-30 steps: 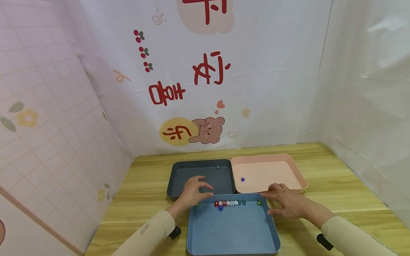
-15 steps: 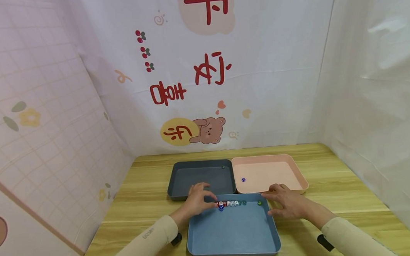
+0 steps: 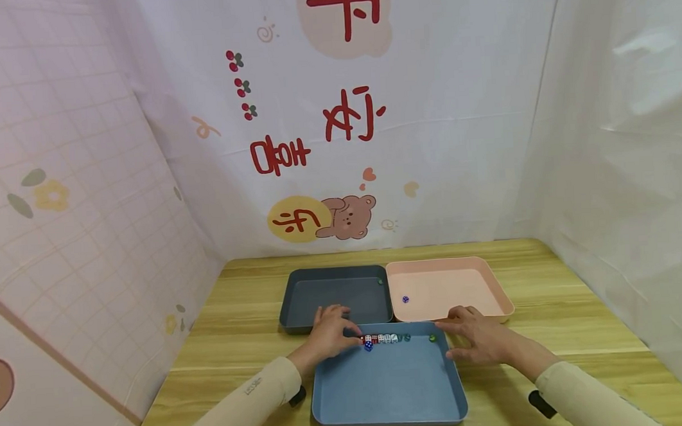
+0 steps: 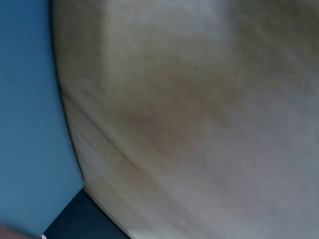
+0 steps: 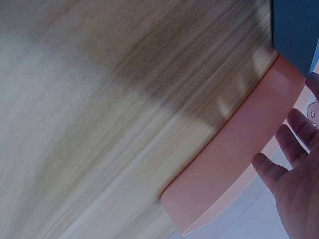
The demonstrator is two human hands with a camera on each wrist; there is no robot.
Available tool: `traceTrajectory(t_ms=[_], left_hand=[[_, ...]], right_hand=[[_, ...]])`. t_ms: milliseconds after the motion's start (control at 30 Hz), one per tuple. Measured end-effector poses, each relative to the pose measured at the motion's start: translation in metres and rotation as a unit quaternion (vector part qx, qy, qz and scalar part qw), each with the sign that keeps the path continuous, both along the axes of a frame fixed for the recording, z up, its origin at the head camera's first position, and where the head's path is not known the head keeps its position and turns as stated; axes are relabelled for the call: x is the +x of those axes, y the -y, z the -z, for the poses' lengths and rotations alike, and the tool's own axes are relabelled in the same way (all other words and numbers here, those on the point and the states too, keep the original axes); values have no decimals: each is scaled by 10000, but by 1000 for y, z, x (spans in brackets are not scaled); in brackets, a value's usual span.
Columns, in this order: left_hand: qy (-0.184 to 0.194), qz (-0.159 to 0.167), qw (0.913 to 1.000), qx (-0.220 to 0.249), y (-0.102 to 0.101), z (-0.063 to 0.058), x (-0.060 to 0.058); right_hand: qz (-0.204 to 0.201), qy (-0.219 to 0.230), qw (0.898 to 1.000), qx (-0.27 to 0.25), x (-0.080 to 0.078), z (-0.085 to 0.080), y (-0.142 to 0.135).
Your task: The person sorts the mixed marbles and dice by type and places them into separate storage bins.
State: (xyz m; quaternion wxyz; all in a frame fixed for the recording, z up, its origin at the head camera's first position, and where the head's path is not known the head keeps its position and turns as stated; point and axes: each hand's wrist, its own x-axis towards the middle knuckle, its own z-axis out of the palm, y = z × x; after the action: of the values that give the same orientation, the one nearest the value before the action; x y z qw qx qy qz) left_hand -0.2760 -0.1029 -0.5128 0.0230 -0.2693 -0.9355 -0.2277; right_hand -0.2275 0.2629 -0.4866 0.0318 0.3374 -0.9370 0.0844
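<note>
At the left fingers, slightly parted, grip unclear, begins the dice row; beside the right fingers, spread and empty, sits the tray

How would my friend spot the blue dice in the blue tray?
On the wooden table, find the blue tray nearest the person. Along its far side, by the left hand, runs a row of dice. The blue die sits just on the near side of that row, toward its left end: the only blue one showing in this tray.
</note>
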Motion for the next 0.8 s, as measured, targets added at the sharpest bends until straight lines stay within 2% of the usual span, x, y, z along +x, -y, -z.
traceTrajectory(t_ms=[567, 800], left_hand=[[-503, 161, 9972, -523, -3, 1, 1], [-440, 95, 9981, -421, -3, 3, 0]], right_hand=[[82, 154, 9998, 9, -1, -1, 1], [69, 123, 9999, 28, 0, -1, 1]])
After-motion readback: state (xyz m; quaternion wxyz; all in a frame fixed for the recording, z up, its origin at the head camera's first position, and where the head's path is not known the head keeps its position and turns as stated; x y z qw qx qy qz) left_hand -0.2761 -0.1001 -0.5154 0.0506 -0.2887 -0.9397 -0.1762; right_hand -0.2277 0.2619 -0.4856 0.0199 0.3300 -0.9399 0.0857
